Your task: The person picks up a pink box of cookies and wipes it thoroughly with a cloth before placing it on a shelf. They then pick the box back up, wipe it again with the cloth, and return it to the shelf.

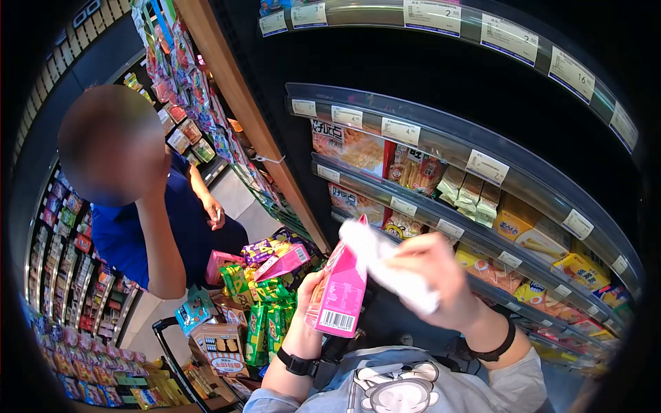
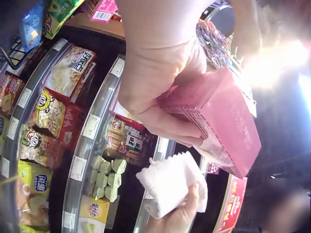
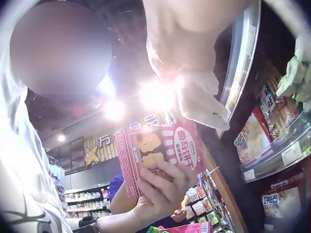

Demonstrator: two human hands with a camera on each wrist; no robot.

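My left hand (image 3: 163, 189) grips a pink cookie box (image 1: 344, 289), its fingers spread across the printed front with the cookie picture. The barcode end of the box faces up toward me in the head view. In my right hand (image 1: 437, 279) is a white cloth (image 1: 392, 265), pinched between thumb and fingers and blurred in the head view. It is close beside the upper end of the box. From the left wrist, the cloth (image 2: 172, 182) shows folded, with the thumb pressed on it, below the box (image 2: 218, 121).
A cart (image 1: 162, 330) on the left is piled with green snack packs (image 1: 265, 316) and more pink boxes (image 1: 286, 261). Shelves (image 1: 441, 155) with price tags and packaged snacks curve along the right. A person in blue (image 1: 165, 227) stands beyond the cart, near a wooden post (image 1: 241, 103).
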